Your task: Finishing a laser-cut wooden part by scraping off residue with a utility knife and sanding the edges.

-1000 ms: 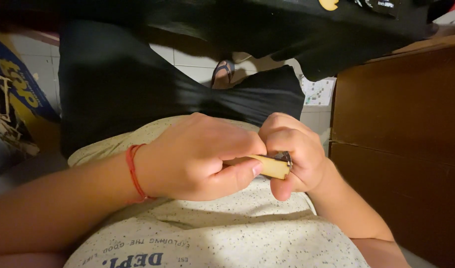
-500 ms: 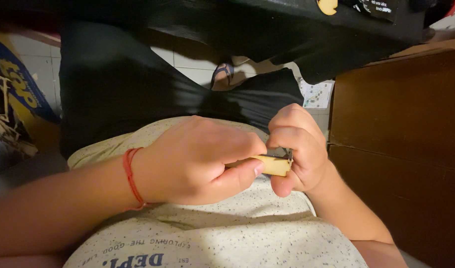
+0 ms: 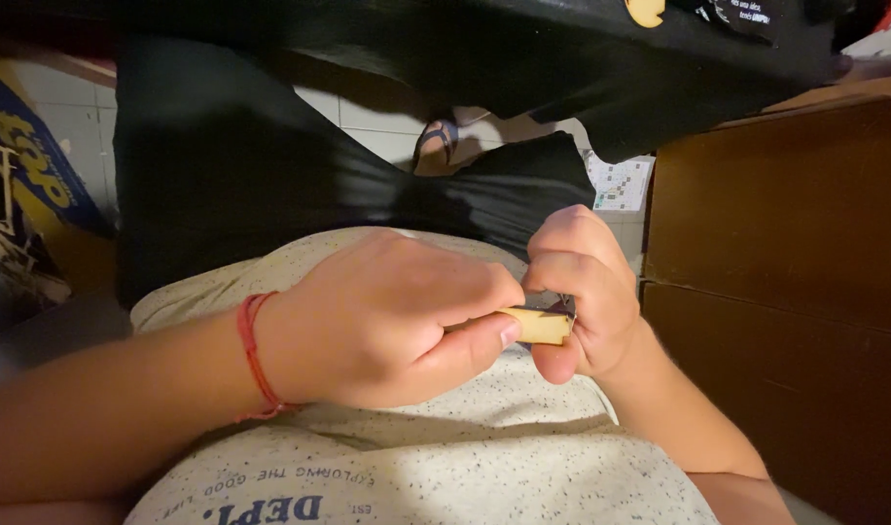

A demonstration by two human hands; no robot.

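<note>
I log: left hand curled, thumb pressing small tan rectangular block; right hand fisted round its far end; both hands clamped, touching, over speckled shirt.

Matt pale-yellow block with small dark glossy metal part, speckled matt cloth shirt, smooth brown wood cabinet, red cord bracelet

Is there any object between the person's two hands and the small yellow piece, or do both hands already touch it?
Nothing visible stands between them. The left hand grips the small yellow piece between thumb and fingers, and the right hand closes on its other end, where a dark part shows. Both hands touch it directly, above the speckled shirt.
</note>
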